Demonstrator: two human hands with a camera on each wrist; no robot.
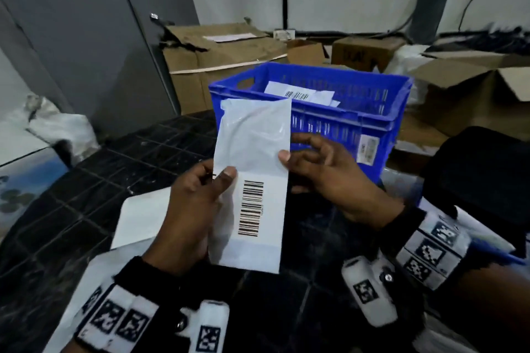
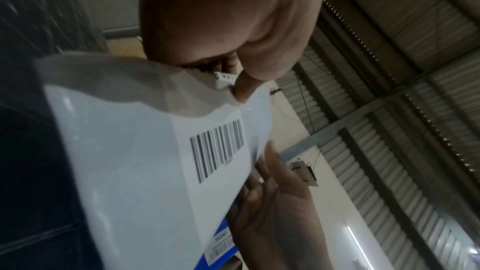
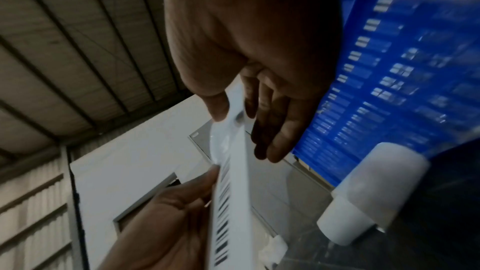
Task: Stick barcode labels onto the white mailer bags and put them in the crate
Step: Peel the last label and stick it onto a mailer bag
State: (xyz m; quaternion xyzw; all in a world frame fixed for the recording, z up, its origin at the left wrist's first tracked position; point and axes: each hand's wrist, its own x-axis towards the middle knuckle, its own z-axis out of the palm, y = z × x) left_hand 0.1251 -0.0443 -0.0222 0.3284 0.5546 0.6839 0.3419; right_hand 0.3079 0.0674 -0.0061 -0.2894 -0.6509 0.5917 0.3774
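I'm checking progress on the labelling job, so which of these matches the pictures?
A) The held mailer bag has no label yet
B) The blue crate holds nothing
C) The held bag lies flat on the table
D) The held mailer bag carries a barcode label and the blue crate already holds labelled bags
D: the white mailer bag, held up by the left hand and right hand, bears a barcode label, and the blue crate holds barcoded bags.

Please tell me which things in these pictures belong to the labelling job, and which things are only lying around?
Belong to the job:
white mailer bag, held by left hand and right hand
barcode label on it
blue crate, with labelled bags inside
flat white bag on the dark table

Only lying around:
cardboard boxes
crumpled plastic
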